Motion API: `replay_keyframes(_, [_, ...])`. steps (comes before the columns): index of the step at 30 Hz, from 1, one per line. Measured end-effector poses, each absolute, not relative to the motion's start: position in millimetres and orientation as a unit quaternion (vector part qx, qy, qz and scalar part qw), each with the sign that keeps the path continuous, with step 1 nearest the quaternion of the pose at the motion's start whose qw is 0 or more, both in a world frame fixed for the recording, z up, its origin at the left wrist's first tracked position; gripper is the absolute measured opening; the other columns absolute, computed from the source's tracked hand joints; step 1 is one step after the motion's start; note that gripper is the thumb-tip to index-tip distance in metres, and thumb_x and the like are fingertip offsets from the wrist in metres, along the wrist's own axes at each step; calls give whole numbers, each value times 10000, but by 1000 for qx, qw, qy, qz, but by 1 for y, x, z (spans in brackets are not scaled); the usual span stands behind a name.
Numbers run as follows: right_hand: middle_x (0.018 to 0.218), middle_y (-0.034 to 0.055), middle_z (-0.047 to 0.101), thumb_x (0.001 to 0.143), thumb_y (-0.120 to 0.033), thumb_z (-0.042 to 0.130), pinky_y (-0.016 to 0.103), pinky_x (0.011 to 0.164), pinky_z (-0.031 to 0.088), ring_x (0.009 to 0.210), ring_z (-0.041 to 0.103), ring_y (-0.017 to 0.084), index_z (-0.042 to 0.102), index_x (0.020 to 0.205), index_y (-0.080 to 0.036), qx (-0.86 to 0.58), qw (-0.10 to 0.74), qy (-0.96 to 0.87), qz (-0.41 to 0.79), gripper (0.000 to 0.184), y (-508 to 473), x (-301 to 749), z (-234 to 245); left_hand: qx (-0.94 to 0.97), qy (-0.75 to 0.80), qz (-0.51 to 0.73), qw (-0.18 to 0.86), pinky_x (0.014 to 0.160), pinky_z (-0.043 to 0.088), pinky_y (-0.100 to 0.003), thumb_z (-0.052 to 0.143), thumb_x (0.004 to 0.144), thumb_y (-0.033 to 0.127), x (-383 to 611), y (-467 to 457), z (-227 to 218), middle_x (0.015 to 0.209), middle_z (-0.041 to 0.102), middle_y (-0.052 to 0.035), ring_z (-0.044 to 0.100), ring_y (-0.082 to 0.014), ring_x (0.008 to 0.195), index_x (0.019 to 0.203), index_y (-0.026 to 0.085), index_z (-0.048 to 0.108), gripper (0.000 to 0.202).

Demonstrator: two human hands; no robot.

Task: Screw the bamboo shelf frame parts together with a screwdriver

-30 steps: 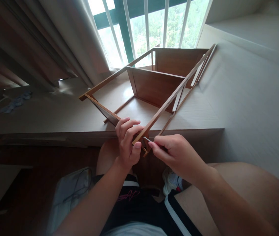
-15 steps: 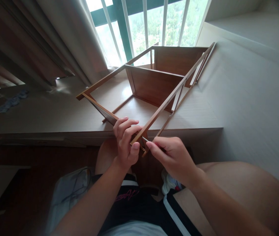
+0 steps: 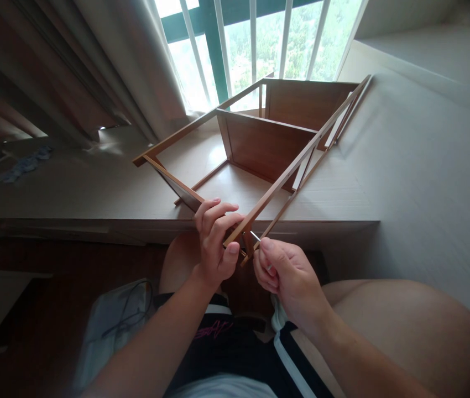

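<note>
A brown wooden shelf rack (image 3: 266, 145) lies on its side on the pale ledge, its near end jutting over the front edge. My left hand (image 3: 217, 243) is wrapped around the near corner of the rack, fingers over the end board and thumb below. Between the thumb and fingers of my right hand (image 3: 288, 271) is a thin metal rod (image 3: 255, 236), which looks like a hex key. Its far tip meets the rack's corner by the near post; the exact contact point is hidden.
The pale ledge (image 3: 73, 193) runs below a barred window (image 3: 260, 44). Grey curtains (image 3: 106, 61) hang at the left, and a white wall (image 3: 434, 166) stands to the right. On the floor lies a clear plastic case (image 3: 114, 320) with a dark cable.
My right hand has turned and shifted slightly right and down, its fingers now curled differently around the rod. My left hand keeps its hold. The whole view has shifted a little.
</note>
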State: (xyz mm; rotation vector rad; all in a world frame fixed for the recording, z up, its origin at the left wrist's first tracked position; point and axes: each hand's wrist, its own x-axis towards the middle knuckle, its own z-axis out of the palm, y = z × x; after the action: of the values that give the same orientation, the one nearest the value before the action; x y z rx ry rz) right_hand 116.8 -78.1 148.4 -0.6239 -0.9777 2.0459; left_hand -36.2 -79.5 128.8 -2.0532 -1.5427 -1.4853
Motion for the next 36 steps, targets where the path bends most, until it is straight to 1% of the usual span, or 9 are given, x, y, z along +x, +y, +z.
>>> replay_keyframes(3, [490, -67, 327, 928, -420, 524, 216, 407, 168, 429, 258, 54, 391, 595, -181, -257, 372, -422, 786, 431, -77, 117, 147, -690, -517, -499, 88, 1067, 328, -507, 247, 941, 540, -36, -79, 129, 1119, 597, -94, 453, -274, 1199, 1053, 217, 588, 482])
replay_keyframes(7, [506, -65, 314, 949, -443, 472, 229, 426, 179, 447, 257, 65, 367, 611, -192, -287, 360, -481, 746, 434, -78, 118, 146, -692, -511, -503, 81, 1069, 323, -512, 263, 941, 529, -36, -79, 129, 1121, 596, -94, 449, -278, 1206, 1064, 216, 590, 469])
replay_keyframes(9, [532, -56, 320, 959, -428, 455, 237, 454, 195, 477, 276, 75, 366, 618, -191, -318, 363, -556, 677, 424, -77, 121, 144, -693, -508, -505, 78, 1071, 318, -514, 270, 941, 524, -37, -80, 129, 1122, 596, -94, 447, -279, 1207, 1064, 213, 591, 464])
replay_keyframes(13, [582, -39, 355, 953, -321, 486, 256, 537, 240, 545, 325, 92, 381, 618, -182, -344, 369, -740, 445, 378, -72, 131, 143, -694, -508, -505, 75, 1072, 313, -512, 273, 942, 521, -37, -80, 129, 1128, 595, -94, 440, -279, 1212, 1069, 212, 593, 463])
replay_keyframes(16, [646, -15, 470, 949, -247, 489, 260, 602, 297, 606, 417, 110, 485, 691, -180, -321, 367, -798, 353, 267, -67, 137, 145, -695, -508, -503, 75, 1073, 311, -512, 277, 940, 527, -38, -80, 129, 1130, 595, -94, 435, -279, 1217, 1067, 213, 595, 465])
replay_keyframes(18, [712, 4, 551, 950, -216, 487, 260, 648, 335, 661, 481, 123, 554, 781, -181, -311, 373, -808, 334, 186, -65, 139, 147, -695, -507, -504, 76, 1074, 311, -514, 282, 938, 530, -38, -80, 128, 1133, 595, -95, 433, -281, 1220, 1062, 212, 597, 464])
replay_keyframes(20, [751, 17, 590, 949, -202, 491, 262, 678, 357, 694, 512, 132, 587, 835, -181, -303, 380, -814, 318, 151, -63, 139, 149, -695, -508, -504, 75, 1077, 310, -515, 284, 937, 532, -38, -80, 128, 1136, 596, -95, 431, -281, 1224, 1061, 212, 598, 464])
replay_keyframes(25, [727, 23, 595, 948, -208, 495, 276, 678, 364, 683, 514, 146, 615, 841, -180, -297, 366, -835, 282, 164, -61, 138, 152, -695, -507, -505, 74, 1083, 310, -519, 281, 939, 527, -38, -81, 128, 1138, 601, -96, 435, -279, 1224, 1069, 211, 595, 464])
replay_keyframes(36, [729, 31, 601, 953, -205, 485, 281, 680, 368, 688, 525, 149, 629, 849, -175, -295, 346, -850, 267, 181, -61, 143, 152, -693, -511, -503, 75, 1085, 312, -514, 280, 937, 524, -38, -81, 127, 1140, 602, -98, 432, -277, 1226, 1063, 211, 601, 466])
